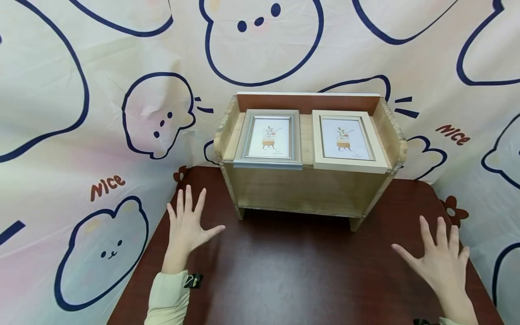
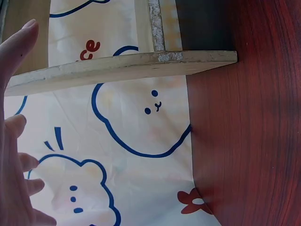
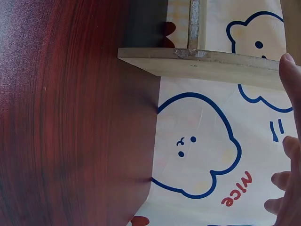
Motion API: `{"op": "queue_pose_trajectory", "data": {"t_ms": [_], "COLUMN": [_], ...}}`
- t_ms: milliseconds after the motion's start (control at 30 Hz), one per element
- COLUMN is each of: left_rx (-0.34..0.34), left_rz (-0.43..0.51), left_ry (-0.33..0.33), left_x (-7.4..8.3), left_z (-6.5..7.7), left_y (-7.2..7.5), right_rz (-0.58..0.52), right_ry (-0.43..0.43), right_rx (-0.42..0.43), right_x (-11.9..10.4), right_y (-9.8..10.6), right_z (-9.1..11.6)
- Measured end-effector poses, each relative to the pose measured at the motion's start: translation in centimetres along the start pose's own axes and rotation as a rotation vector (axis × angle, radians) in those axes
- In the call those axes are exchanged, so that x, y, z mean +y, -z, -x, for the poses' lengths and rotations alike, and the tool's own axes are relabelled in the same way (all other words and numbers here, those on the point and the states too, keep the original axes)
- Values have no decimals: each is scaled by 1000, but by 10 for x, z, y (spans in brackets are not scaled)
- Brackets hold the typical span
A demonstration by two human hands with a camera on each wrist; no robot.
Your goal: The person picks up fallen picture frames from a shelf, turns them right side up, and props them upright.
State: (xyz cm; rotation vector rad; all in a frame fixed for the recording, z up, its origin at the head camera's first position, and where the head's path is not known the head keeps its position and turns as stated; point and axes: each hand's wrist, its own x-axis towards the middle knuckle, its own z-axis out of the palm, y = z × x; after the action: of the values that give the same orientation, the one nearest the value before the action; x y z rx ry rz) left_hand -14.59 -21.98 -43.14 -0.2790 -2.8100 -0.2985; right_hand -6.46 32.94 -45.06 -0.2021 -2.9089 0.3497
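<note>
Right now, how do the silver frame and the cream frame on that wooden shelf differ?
The silver frame looks metallic gray, while the cream frame looks off-white. On the wooden shelf, the silver frame sits on the left, the cream frame on the right. Both hold similar plant prints.

The desk (image 1: 292, 289) is glossy red-brown. Pale cloth (image 1: 343, 63) rises behind it and along both its sides, printed with bears (image 1: 264, 49), lettering (image 1: 107, 187) and, beside the desk's far corners, flowers (image 1: 454, 211). Soft light glints on the desk's middle.
</note>
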Motion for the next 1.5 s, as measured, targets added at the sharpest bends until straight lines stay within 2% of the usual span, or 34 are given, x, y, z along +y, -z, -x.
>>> {"op": "queue_pose_trajectory", "data": {"t_ms": [200, 300, 400, 667, 800, 900, 1000, 1133, 1267, 1500], "left_rx": [8, 48, 117, 366, 435, 464, 474, 449, 405, 307], "left_rz": [16, 37, 75, 243, 374, 482, 575, 665, 711, 769], "left_ry": [-9, -34, -76, -244, -300, -339, -371, -367, -350, -353], "left_x": [2, 6, 12, 35, 49, 59, 71, 89, 107, 138], "left_z": [1, 1, -2, -16, -27, -37, -48, -63, -77, -100], "left_y": [3, 8, 15, 35, 45, 51, 57, 67, 74, 80], "right_rz": [-5, -28, -59, -206, -238, -269, -317, -388, -420, -405], "right_ry": [16, 47, 83, 139, 128, 158, 204, 215, 197, 167], "right_rx": [29, 79, 127, 267, 288, 343, 401, 410, 355, 204], "right_x": [-1, -2, -6, -25, -37, -45, -52, -62, -73, -87], "right_y": [5, 13, 23, 54, 69, 79, 89, 104, 115, 128], "right_z": [-2, -4, -7, -19, -28, -37, -46, -60, -74, -91]}}
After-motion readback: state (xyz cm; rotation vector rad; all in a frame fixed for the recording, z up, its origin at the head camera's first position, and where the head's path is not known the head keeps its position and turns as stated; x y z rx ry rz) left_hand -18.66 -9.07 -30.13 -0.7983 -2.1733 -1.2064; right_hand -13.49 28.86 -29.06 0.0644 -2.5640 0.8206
